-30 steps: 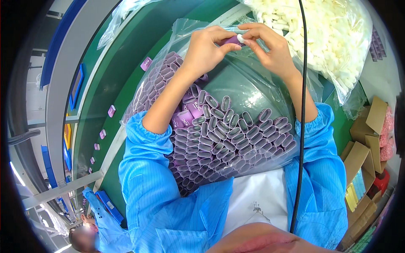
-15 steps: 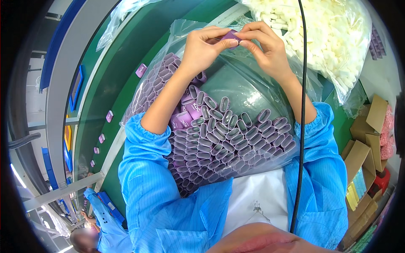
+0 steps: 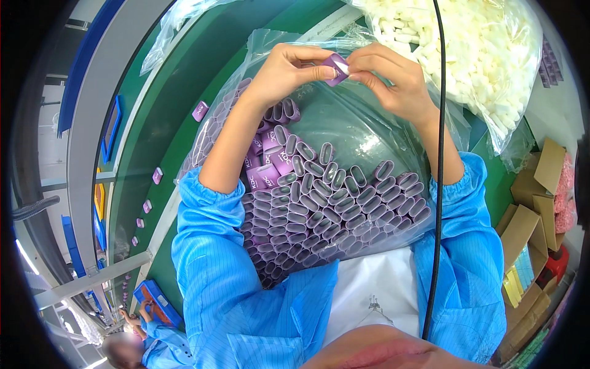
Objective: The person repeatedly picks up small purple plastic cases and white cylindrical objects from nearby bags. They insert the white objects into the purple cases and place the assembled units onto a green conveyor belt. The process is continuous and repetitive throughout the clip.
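My left hand (image 3: 279,75) pinches a small purple oval casing (image 3: 334,69) between thumb and fingers, above the far edge of a clear plastic bag (image 3: 362,117). Against the casing's right side, my right hand (image 3: 396,81) has its fingertips closed on a small white piece (image 3: 345,67), mostly hidden by the fingers. Below my hands, the bag holds many hollow purple casings (image 3: 319,197), most with their open oval ends up. A few lie on their sides near my left forearm.
A bag of cream-white plastic pieces (image 3: 473,61) lies at far right. Spaced purple casings (image 3: 200,111) sit on the green conveyor belt (image 3: 178,141) at left. A black cable (image 3: 440,154) hangs in front of my right arm. Cardboard boxes (image 3: 522,227) stand right; a co-worker's blue sleeve (image 3: 166,341) shows lower left.
Both hands have come slightly nearer and apart, and the white piece now shows beside the casing. Casings on the belt have shifted nearer. The co-worker's arm has moved to a blue tray.
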A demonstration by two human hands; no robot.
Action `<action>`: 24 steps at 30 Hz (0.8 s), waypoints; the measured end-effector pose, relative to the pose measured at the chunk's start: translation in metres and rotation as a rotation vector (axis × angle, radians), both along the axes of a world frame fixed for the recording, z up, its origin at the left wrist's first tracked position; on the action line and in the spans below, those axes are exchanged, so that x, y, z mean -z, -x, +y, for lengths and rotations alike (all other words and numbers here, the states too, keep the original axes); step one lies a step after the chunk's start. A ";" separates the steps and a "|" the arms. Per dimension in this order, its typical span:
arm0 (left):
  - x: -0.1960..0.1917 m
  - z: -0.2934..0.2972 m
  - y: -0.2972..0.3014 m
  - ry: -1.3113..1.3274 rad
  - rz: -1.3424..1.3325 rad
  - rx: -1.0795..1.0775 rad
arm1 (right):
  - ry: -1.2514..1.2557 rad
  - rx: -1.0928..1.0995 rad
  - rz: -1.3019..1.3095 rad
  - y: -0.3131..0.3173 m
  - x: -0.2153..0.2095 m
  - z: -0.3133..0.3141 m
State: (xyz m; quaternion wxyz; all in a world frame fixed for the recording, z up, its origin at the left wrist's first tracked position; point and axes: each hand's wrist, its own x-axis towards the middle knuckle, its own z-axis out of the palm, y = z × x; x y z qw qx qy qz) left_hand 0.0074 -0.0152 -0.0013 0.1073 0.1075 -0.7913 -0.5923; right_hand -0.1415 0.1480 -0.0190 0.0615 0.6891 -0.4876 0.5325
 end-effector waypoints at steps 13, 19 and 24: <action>0.008 0.017 0.008 -0.170 0.229 -0.092 | 0.046 0.068 0.005 -0.006 0.007 -0.002; 0.004 0.034 0.010 -0.665 0.158 -0.240 | 0.109 0.184 -0.008 -0.008 0.008 -0.004; 0.011 0.033 0.011 -0.687 0.297 -0.230 | 0.134 0.207 -0.115 -0.010 0.007 -0.003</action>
